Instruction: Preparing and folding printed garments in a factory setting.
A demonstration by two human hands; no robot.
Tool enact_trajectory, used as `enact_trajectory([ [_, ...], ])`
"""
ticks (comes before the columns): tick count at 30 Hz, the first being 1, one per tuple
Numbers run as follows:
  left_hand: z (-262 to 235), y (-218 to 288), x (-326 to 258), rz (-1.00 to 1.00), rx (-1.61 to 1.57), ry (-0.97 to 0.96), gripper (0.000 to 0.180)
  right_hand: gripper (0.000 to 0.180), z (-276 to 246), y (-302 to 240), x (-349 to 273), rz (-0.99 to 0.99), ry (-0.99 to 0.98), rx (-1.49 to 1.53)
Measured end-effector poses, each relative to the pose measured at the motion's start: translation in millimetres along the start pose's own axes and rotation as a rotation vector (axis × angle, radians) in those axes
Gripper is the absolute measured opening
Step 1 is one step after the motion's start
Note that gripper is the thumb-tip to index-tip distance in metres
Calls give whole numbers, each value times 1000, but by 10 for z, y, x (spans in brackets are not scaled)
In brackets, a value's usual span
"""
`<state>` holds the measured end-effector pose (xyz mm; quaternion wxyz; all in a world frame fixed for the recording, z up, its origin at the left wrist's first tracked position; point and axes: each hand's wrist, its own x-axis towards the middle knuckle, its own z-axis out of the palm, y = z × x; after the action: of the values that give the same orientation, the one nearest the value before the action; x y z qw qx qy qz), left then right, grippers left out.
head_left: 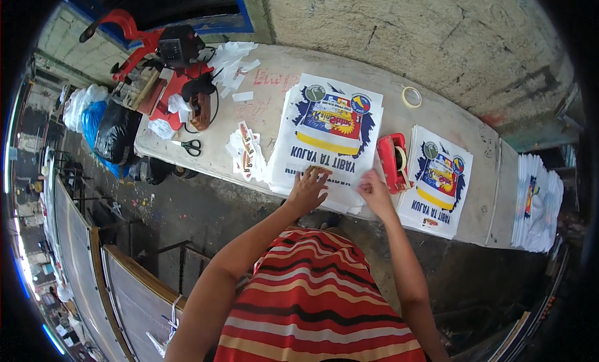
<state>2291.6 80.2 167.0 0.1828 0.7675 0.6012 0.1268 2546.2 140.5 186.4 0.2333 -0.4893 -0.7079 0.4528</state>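
- Both of my hands lie at the near edge of a stack of white printed bags (329, 134) on the pale worktable (437, 122).
- My left hand (307, 190) is spread flat, fingers (318, 176) splayed and pressing down on the bottom margin of the top bag; it grips nothing.
- My right hand (375, 191) sits just beside it, fingers loosely curled on the lower right corner of the same stack; whether they pinch a sheet, I cannot tell.
- The colourful print on the top bag runs away from my fingertips toward the wall.
- Just right of my right hand stands a red tape dispenser (393, 162), touching the stack's edge.
- Beyond the dispenser lies a second stack of printed bags (438, 182), and farther right a third pile (536, 203) on the next surface.
- Past the dispenser, near the wall, lies a roll of tape (411, 97).
- Left of my left hand sit small printed paper cut-outs (246, 153), then black-handled scissors (189, 146).
- Far left, well apart from my fingers, stands a red heat-press machine (168, 62) with white paper scraps (232, 62) about it.
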Motion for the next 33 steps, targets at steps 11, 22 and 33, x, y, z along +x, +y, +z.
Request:
enact_trajectory([
  [11, 24, -56, -32, -62, -46, 0, 59, 37, 660, -210, 1039, 48, -426, -364],
  [22, 93, -94, -35, -46, -20, 104, 50, 41, 627, -281, 1073, 120, -370, -623],
  [33, 82, 50, -47, -40, 65, -36, 71, 17, -793, -53, 592, 70, 218, -192],
])
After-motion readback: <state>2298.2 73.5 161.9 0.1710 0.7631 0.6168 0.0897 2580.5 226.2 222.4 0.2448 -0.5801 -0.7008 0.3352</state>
